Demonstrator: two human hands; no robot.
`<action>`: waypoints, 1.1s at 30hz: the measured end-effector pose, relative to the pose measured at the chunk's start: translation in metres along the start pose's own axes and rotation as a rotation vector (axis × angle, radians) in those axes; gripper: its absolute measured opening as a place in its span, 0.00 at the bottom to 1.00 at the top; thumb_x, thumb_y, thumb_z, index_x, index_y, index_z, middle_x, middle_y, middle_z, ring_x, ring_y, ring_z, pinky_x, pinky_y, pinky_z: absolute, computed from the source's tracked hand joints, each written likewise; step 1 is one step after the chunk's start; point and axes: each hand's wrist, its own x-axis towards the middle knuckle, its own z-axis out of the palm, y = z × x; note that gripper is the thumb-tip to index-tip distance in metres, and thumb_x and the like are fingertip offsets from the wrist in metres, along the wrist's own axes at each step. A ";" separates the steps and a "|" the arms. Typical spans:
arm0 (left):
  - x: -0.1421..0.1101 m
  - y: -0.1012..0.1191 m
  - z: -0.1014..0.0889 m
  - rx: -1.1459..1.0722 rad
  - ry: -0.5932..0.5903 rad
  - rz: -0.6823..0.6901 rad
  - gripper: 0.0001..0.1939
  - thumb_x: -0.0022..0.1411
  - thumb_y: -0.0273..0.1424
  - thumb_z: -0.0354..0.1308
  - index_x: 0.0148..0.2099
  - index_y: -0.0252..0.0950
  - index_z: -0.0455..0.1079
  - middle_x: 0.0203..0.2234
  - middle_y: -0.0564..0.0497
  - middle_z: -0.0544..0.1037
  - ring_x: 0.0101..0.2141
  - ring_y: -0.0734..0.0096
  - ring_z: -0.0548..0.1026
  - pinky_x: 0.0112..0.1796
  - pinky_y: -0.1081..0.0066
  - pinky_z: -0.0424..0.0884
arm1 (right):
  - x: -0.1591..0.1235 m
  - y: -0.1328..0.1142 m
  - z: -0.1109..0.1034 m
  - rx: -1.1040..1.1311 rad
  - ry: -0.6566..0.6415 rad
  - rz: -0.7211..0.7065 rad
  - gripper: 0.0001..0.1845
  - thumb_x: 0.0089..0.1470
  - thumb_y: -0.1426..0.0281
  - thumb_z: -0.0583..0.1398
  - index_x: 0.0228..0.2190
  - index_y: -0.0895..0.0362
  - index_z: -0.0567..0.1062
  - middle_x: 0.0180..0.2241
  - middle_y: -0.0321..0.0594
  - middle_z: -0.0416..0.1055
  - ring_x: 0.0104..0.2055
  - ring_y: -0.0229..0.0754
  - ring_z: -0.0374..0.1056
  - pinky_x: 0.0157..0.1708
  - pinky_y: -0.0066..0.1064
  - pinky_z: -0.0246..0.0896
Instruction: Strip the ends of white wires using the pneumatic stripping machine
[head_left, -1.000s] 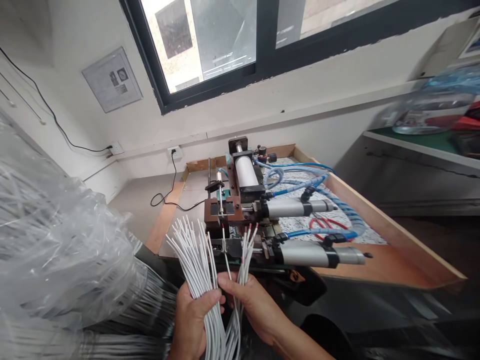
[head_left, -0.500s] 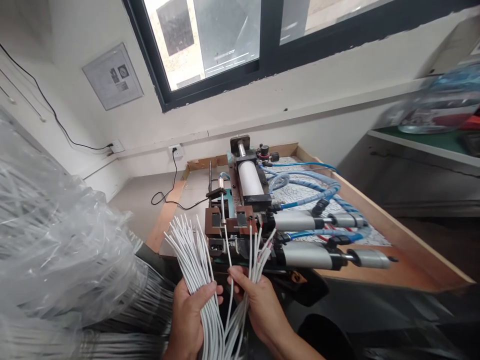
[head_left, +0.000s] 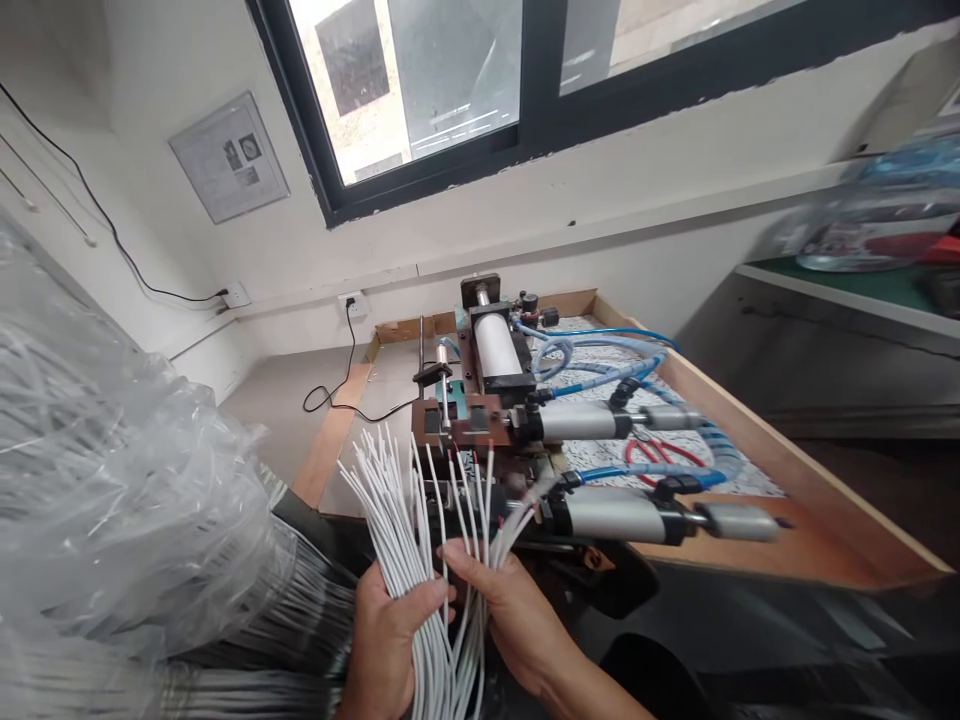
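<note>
My left hand (head_left: 401, 625) is closed round a thick bundle of white cables (head_left: 390, 520), their ends fanned upward. Close beside it, my right hand (head_left: 499, 600) grips a smaller group of white cables (head_left: 480, 510), some with reddish wire showing at the tips. Below the hands the two groups run together. Just ahead of the cable ends stands a pneumatic machine (head_left: 495, 345) with brown clamp blocks (head_left: 431, 422) and silver cylinders (head_left: 577, 422). The right-hand cable tips overlap the machine's front in view; I cannot tell whether they touch it.
A shallow wooden tray (head_left: 720, 425) surrounds the machine, with blue air hoses (head_left: 637, 350) inside. Plastic-wrapped bundles of grey cable (head_left: 300, 605) lie at left. A black cord (head_left: 352, 350) hangs from a wall socket. At right, a shelf (head_left: 840, 285) carries a plastic bottle (head_left: 877, 235).
My right hand has shifted slightly left, and its cable tips have moved left with it. The machine's upper horizontal cylinder and brown blocks have moved slightly back and left.
</note>
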 end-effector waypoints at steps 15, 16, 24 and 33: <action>-0.001 -0.002 -0.002 0.017 0.095 -0.028 0.10 0.39 0.25 0.63 0.28 0.30 0.69 0.18 0.51 0.75 0.21 0.67 0.74 0.25 0.68 0.70 | -0.006 0.000 -0.009 -0.145 0.185 -0.118 0.13 0.40 0.64 0.62 0.18 0.61 0.70 0.15 0.33 0.63 0.18 0.32 0.54 0.21 0.25 0.49; -0.002 -0.002 -0.001 0.015 0.092 -0.027 0.10 0.39 0.25 0.63 0.28 0.30 0.69 0.18 0.51 0.75 0.21 0.67 0.74 0.24 0.68 0.69 | -0.005 -0.001 -0.008 -0.137 0.175 -0.110 0.12 0.41 0.64 0.62 0.18 0.61 0.70 0.14 0.32 0.62 0.18 0.32 0.53 0.20 0.25 0.49; -0.005 0.005 0.004 -0.006 -0.084 0.030 0.11 0.39 0.21 0.61 0.31 0.30 0.74 0.21 0.48 0.77 0.24 0.69 0.72 0.28 0.71 0.67 | -0.004 0.000 -0.004 -0.181 -0.075 -0.074 0.12 0.41 0.64 0.62 0.19 0.61 0.73 0.15 0.33 0.62 0.21 0.34 0.56 0.26 0.26 0.52; 0.000 0.001 -0.003 0.005 0.035 -0.020 0.09 0.38 0.25 0.64 0.28 0.30 0.71 0.19 0.48 0.76 0.23 0.65 0.73 0.27 0.68 0.68 | -0.007 0.011 -0.011 -0.158 0.146 -0.177 0.12 0.42 0.62 0.61 0.20 0.59 0.72 0.17 0.35 0.67 0.21 0.36 0.60 0.26 0.27 0.54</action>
